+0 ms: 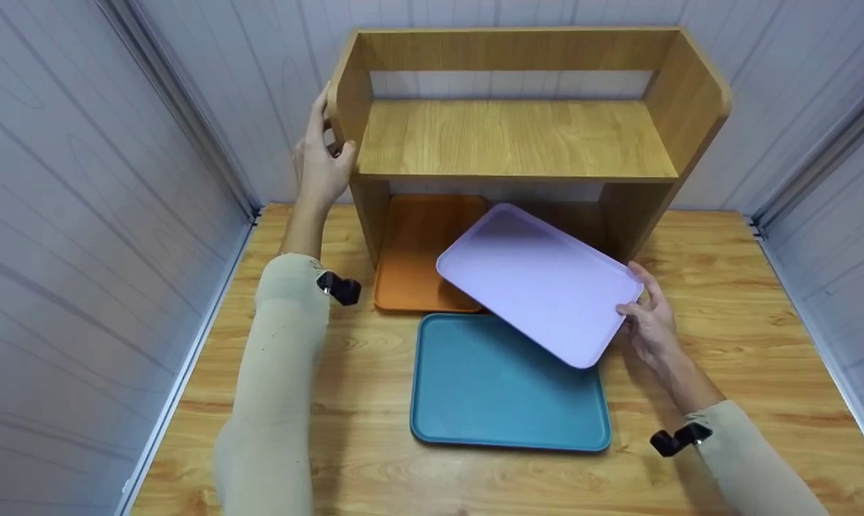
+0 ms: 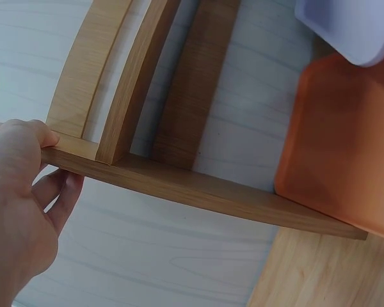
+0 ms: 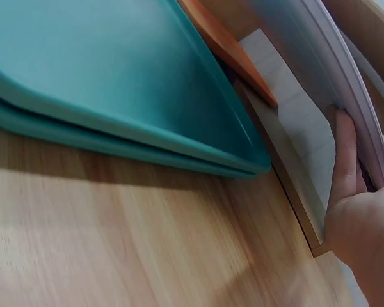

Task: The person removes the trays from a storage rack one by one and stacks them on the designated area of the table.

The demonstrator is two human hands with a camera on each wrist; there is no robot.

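Observation:
My left hand grips the front edge of the left side panel of a wooden desk shelf; in the left wrist view its thumb and fingers wrap round that panel. With my right hand I pinch the right edge of a lilac tray and hold it tilted above the table in front of the shelf's lower opening. The right wrist view shows the fingers under the lilac tray's rim. A teal tray lies flat on the table below it.
An orange tray lies partly under the shelf at the left, its front sticking out. The wooden table is boxed in by white panel walls on the left, right and behind. The upper shelf board holds nothing.

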